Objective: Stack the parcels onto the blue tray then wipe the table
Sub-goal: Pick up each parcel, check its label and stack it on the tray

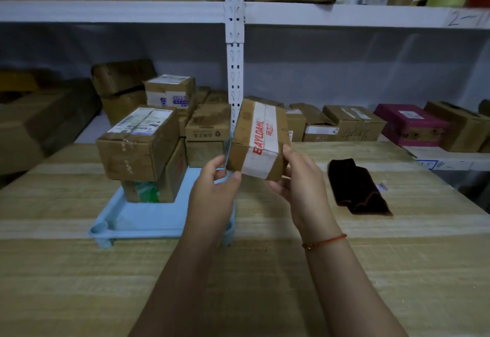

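I hold a brown cardboard parcel [261, 135] with white tape and red lettering, tilted in the air above the table's middle. My left hand [214, 191] pinches its lower left corner. My right hand [299, 177] grips its lower right corner. Left of it, the blue tray [138, 217] lies on the wooden table [265, 270]. Two parcels stand stacked on the tray's left part: a labelled box [138, 143] on top of a lower box [159, 183]. Two more stacked boxes [206, 135] stand at the tray's far end. A dark cloth [355, 188] lies on the table to the right.
Behind the table a white shelf rack [234, 45] holds several cardboard boxes [352, 122] and a magenta box [411, 122]. More boxes [169, 90] are piled behind the tray. Large cartons sit at the far left and on the upper shelf.
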Demonstrator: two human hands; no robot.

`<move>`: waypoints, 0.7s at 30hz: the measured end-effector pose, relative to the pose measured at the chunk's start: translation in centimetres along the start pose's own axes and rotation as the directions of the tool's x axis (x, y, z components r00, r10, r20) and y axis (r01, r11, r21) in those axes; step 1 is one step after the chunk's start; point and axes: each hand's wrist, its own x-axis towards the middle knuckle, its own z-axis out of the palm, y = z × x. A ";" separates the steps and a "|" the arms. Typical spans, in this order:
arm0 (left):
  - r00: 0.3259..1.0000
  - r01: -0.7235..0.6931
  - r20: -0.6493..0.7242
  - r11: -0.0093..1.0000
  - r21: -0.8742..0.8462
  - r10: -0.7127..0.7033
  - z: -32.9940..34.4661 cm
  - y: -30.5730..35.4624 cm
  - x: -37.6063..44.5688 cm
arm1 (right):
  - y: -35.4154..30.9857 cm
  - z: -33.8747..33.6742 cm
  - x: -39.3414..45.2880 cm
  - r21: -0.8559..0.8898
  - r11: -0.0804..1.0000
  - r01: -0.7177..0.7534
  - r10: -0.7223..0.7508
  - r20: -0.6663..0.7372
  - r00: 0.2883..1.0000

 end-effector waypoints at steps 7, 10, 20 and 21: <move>1.000 -0.012 0.026 1.000 -0.025 0.012 0.7 1.4 4.7 | -1.4 5.1 6.0 -0.062 0.996 0.058 -0.056 0.027 0.998; 1.000 -0.001 0.026 1.000 -0.019 0.002 0.9 1.3 7.4 | -1.6 7.7 8.7 -0.129 0.990 0.061 -0.057 0.040 0.998; 0.996 0.066 -0.066 0.997 0.035 -0.063 0.4 -0.5 12.8 | -1.9 15.1 16.6 -0.398 0.917 0.022 0.007 0.071 0.997; 0.994 0.078 -0.073 0.996 0.038 -0.076 0.4 -0.6 13.2 | -2.0 15.6 16.9 -0.409 0.912 0.015 0.017 0.076 0.997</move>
